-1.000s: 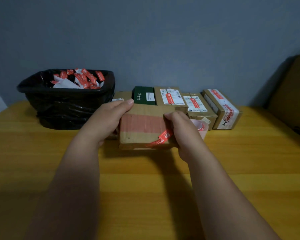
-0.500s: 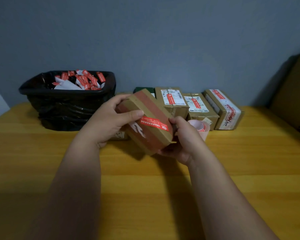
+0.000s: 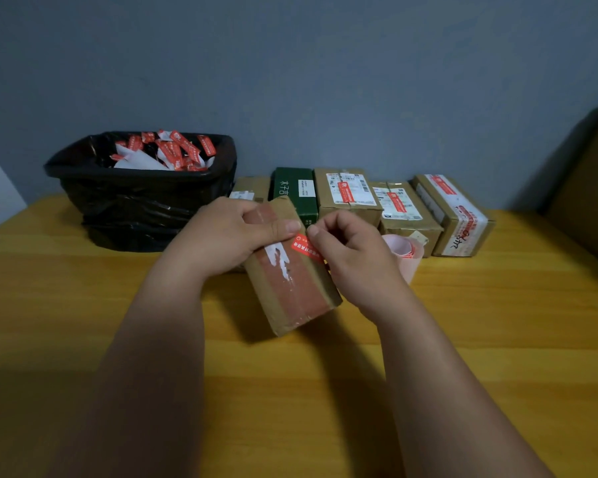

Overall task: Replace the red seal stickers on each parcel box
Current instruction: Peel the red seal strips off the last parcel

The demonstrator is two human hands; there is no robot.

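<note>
A brown parcel box [image 3: 292,288] with a wide reddish tape band is tilted on the wooden table [image 3: 497,339] in front of me. My left hand [image 3: 235,236] grips its far end, thumb lying across the top. A red seal sticker [image 3: 304,248] sits on the box's top face beside a torn white patch [image 3: 280,260]. My right hand [image 3: 349,250] pinches at the sticker's upper end with fingertip and thumb. Behind my right hand lies a pink roll of stickers [image 3: 403,250].
A black-lined bin [image 3: 142,198] holding several discarded red stickers and white backing paper stands at the back left. A row of parcels lines the wall: a green box [image 3: 294,193] and three brown boxes [image 3: 346,194] [image 3: 399,212] [image 3: 453,215]. A large brown box [image 3: 591,188] stands at right.
The box was lifted and turned from its side so that its stickered top face shows, then lowered tilted onto the table. My right hand moved from under the box to the sticker's end.
</note>
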